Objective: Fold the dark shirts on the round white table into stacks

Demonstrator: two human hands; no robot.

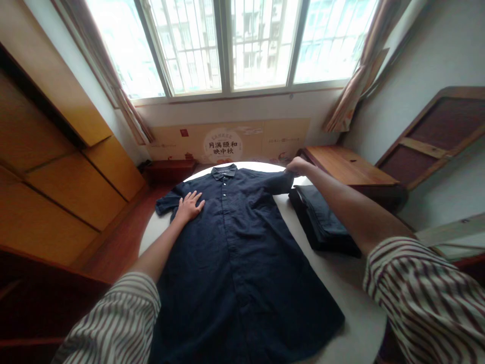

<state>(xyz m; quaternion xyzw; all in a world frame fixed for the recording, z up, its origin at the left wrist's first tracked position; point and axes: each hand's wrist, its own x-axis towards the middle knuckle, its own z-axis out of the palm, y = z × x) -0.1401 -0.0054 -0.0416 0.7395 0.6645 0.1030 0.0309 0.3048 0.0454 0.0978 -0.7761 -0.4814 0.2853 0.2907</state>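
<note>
A dark navy short-sleeved shirt (231, 242) lies spread front side up, its collar at the far end and its buttons running down the middle. My left hand (190, 206) rests flat on the chest near the left-side sleeve, fingers spread. At the far right, my right hand (297, 167) pinches the end of the other sleeve, which is stretched outward. Beside the shirt, under my right forearm, sits a stack of folded dark clothes (322, 222), partly hidden by the arm.
The shirt lies on a round white table (356, 288). Beyond its far right edge stands a wooden cabinet (348, 164). Yellow-brown cupboards (76, 187) line the left side. A printed cardboard panel (170, 139) leans below the barred window (261, 45).
</note>
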